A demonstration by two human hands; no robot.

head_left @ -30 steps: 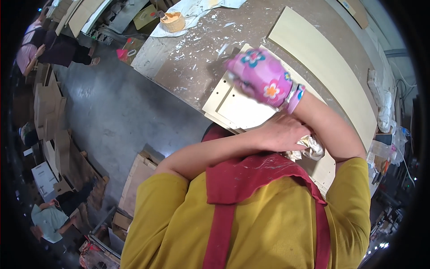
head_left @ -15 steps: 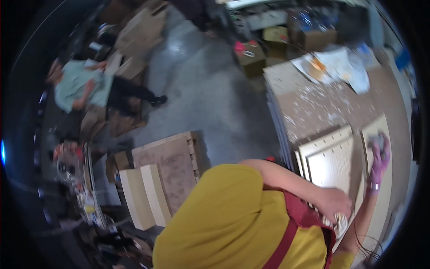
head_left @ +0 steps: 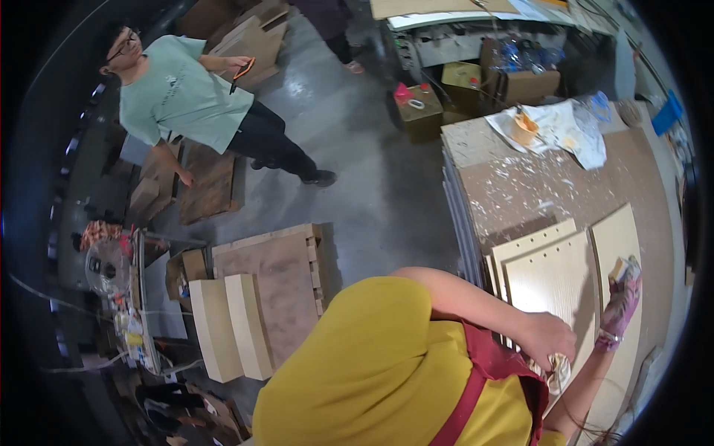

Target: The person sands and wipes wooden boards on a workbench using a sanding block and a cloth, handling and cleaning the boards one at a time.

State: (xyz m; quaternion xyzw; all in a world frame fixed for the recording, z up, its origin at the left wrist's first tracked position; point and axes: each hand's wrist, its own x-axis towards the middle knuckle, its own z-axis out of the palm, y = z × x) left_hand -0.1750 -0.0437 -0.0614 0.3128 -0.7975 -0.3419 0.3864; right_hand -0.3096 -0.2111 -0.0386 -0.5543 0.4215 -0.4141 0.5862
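My left hand [head_left: 548, 338], bare, is closed around a crumpled white cloth [head_left: 558, 374] above the near part of a pale wood-grain panel [head_left: 550, 279]. My right hand [head_left: 622, 306] wears a pink-purple glove. It grips a small pale block [head_left: 619, 270], perhaps a sponge, against a narrow light panel [head_left: 617, 230] lying on the right. Under the wood-grain panel lies another one, and a row of small holes runs along the far edges of both. The lower end of the cloth hangs out below my left fingers.
White flakes litter the brown worktable [head_left: 513, 178]. At its far end, an orange-stained cup [head_left: 523, 128] stands on white paper [head_left: 584, 141]. Two long pale boards [head_left: 249, 327] rest by a pallet [head_left: 275, 260] on the left. A person in a light green shirt [head_left: 190, 93] walks at far left.
My right hand has drawn slightly nearer along the narrow panel with the block. My left hand stays nearly in place with the cloth. The person in green has come closer, toward the right.
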